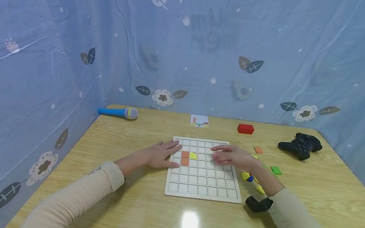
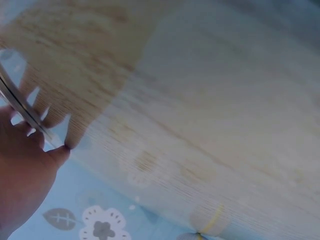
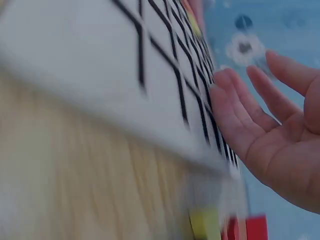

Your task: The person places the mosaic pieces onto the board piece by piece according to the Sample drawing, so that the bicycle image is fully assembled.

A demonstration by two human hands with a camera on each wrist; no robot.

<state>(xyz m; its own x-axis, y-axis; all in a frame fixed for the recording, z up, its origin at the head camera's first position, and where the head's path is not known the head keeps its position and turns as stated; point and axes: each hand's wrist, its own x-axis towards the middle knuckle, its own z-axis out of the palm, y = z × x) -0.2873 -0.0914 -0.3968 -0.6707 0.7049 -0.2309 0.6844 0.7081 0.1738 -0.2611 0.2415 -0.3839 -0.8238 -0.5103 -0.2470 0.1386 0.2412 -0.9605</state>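
Note:
A white grid board [image 1: 202,198] lies on the wooden table. Two orange square tiles [image 1: 184,161] sit one above the other in its left part, with a yellow tile [image 1: 193,155] beside the upper one. My left hand [image 1: 163,154] rests at the board's left edge, fingers spread over the rim; the left wrist view has this hand [image 2: 25,172] at the far left. Over the right part of the grid is my right hand [image 1: 234,158]. In the right wrist view, that hand [image 3: 272,132] has loosely extended fingers with nothing between them.
Loose yellow, green and blue pieces [image 1: 275,170] lie right of the board, partly behind the right forearm; an orange tile [image 1: 258,150] lies farther back. Behind are a pattern card [image 1: 199,121], red block [image 1: 245,129], toy microphone [image 1: 117,112] and black game controller [image 1: 301,146].

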